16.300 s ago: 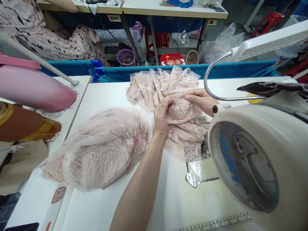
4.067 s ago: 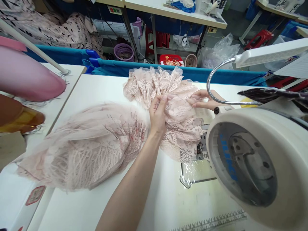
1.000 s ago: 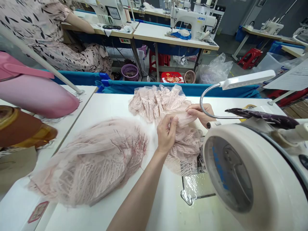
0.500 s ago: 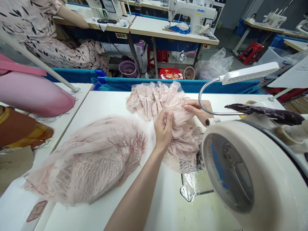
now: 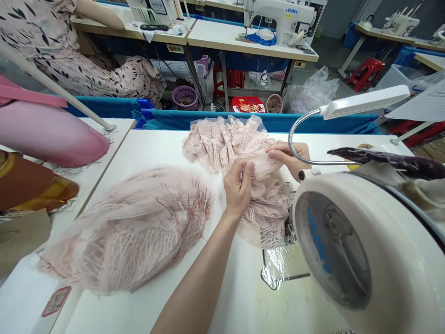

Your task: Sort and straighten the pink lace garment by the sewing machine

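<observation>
**Two hands pinching pale pink lace beside a sewing machine**

We look down at a white table [image 5: 153, 146]. Our left hand [image 5: 238, 188] is curled, its thumb pressed towards the bent forefinger with sheer cloth caught between. Our right hand [image 5: 291, 160], partly crossed by a bendy lamp neck [image 5: 290, 137], has thumb and fingertips nearly together on the same cloth. Neither grip shows a wide gap.

The lace cloth [image 5: 213, 144] lies gathered on the table, behind and beneath our hands, its near edge running up to the sewing machine [image 5: 368, 222]. We cannot tell whether the needle or foot touches it; the machine's head hides that spot. A second pink bundle [image 5: 139, 227] lies to the left, apart from the gathered piece.

To handle this stretch well, we would pinch lightly and pull evenly, since such thin stuff probably snags or puckers. Laying the edges level between both thumbs should help, as should holding loose folds away from the machine and giving the cloth slack there.
</observation>
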The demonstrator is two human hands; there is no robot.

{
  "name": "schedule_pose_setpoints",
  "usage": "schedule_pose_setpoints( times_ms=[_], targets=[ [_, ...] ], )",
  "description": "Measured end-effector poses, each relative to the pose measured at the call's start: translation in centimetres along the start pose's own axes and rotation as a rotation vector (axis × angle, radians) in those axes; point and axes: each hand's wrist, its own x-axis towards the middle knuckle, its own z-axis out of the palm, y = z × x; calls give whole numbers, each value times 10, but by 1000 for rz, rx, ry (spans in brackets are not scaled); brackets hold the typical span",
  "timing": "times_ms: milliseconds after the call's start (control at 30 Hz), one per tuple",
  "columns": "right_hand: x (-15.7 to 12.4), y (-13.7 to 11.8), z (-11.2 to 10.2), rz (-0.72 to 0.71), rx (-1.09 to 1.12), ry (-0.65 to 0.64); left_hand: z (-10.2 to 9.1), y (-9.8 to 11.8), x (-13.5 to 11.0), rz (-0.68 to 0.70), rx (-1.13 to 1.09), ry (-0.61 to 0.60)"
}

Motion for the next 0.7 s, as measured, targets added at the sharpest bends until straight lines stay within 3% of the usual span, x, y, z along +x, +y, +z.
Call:
schedule_pose_setpoints(
  times_ms=[233, 400, 700],
  targets=[
    [-1, 4, 3, -94, 130, 15, 1, -1, 1, 50, -7, 1],
    [1, 5, 4, -107, 110, 48, 1, 1, 1, -6, -45, 6],
    [-2, 0, 6, -5, 43, 66, 2, 0, 5, -122, -155, 26]
  ],
)
